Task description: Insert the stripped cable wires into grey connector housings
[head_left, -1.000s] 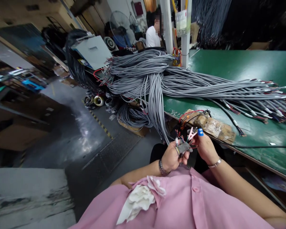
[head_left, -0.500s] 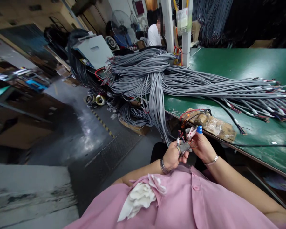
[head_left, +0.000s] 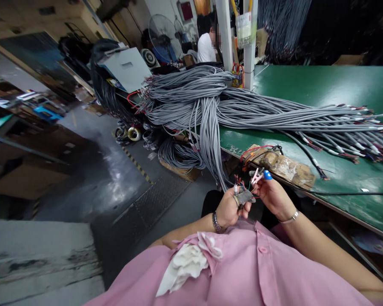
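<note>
My left hand [head_left: 230, 209] is closed round the end of a grey cable [head_left: 244, 197], whose thin coloured wires [head_left: 240, 182] fan out above the fingers. Just right of it, my right hand [head_left: 272, 196], with a blue cover [head_left: 267, 174] on a fingertip, pinches a small pink and white clip [head_left: 257, 176]. A thin green wire runs between the two hands. Behind them, a worn wooden block [head_left: 287, 169] with red and orange wires lies at the edge of the green table [head_left: 347, 199].
A large pile of grey cables [head_left: 185, 97] crosses the table and hangs over its near edge. White posts [head_left: 224, 34] rise behind it. A person in white [head_left: 206, 47] is in the back near a fan [head_left: 165, 37].
My right hand has shifted slightly right, away from my left hand, with the clip. The wires between the hands are more spread out. My left hand has moved slightly left.
</note>
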Demonstrator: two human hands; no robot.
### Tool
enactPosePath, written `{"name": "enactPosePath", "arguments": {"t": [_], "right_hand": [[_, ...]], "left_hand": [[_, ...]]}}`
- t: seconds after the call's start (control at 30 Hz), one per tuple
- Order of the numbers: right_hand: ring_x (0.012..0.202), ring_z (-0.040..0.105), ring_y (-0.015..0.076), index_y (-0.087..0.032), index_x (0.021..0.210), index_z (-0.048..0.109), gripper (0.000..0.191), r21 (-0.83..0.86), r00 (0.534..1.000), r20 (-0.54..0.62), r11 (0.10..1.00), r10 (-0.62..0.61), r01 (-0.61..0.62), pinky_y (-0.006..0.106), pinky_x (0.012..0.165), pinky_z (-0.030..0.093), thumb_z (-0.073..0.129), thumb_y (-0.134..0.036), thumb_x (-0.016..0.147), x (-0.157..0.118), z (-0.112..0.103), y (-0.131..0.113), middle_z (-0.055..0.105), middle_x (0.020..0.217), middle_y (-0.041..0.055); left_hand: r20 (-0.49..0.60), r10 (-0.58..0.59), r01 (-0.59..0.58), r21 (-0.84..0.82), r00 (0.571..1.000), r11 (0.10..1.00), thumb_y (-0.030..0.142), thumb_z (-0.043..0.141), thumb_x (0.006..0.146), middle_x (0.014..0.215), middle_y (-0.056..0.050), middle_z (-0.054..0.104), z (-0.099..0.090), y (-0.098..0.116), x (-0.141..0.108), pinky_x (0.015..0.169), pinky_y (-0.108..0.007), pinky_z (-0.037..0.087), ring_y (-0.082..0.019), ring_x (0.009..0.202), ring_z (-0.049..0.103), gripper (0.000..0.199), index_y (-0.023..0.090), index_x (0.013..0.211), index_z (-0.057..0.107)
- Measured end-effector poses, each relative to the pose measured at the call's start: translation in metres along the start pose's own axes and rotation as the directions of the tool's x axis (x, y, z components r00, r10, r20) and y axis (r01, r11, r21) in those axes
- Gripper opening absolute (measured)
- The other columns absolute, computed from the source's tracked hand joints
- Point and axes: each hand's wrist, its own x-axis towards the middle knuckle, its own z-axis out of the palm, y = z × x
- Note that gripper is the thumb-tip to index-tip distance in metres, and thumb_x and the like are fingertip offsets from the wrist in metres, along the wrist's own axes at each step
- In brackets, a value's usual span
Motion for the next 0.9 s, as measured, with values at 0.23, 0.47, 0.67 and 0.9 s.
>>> {"name": "enactPosePath", "arguments": {"t": [0.23,0.47,0.67,0.9], "right_hand": [[0.058,0.055,0.0121,-0.019,0.082,0.071,0.038,0.140,1.000,-0.012,0.990,0.020,-0.018,0.023,0.052,0.047,0.068,-0.056,0.074,0.008,0.005,0.005,0.068,0.073,0.0031],[0.055,0.055,0.0122,-0.018,0.077,0.071,0.032,0.207,0.992,-0.122,0.978,-0.011,0.036,0.024,0.051,0.048,0.075,-0.050,0.070,0.011,0.013,0.006,0.069,0.069,0.0025],[0.058,0.057,0.0129,-0.017,0.082,0.071,0.038,0.195,0.992,-0.126,0.980,-0.017,0.042,0.024,0.052,0.047,0.074,-0.053,0.069,0.012,0.010,0.010,0.070,0.072,0.0032],[0.060,0.057,0.0123,-0.020,0.078,0.068,0.046,0.201,0.997,0.007,0.977,0.077,-0.077,0.025,0.055,0.047,0.062,-0.065,0.074,0.004,0.005,0.004,0.069,0.081,0.0037]], "left_hand": [[-0.058,-0.045,0.040,-0.087,0.997,0.995,0.048,0.069,0.068,0.049,0.003,0.055,0.002,-0.001,0.008,0.030,-0.018,0.024,-0.007,0.031,0.044,0.037,0.015,0.074,0.053],[-0.054,-0.038,0.031,-0.117,0.998,0.993,0.052,0.067,0.070,0.050,0.001,0.056,-0.001,-0.006,0.013,0.030,-0.018,0.023,-0.008,0.032,0.046,0.040,0.015,0.071,0.051],[-0.073,-0.057,0.050,-0.105,0.996,0.993,0.044,0.069,0.070,0.049,0.002,0.056,-0.002,-0.009,0.015,0.029,-0.018,0.023,-0.008,0.031,0.045,0.034,0.016,0.070,0.048],[-0.029,0.034,-0.033,0.015,0.999,0.999,0.043,0.067,0.073,0.049,0.001,0.057,-0.002,-0.009,0.004,0.031,-0.018,0.020,-0.008,0.031,0.047,0.032,0.014,0.069,0.052]]}}
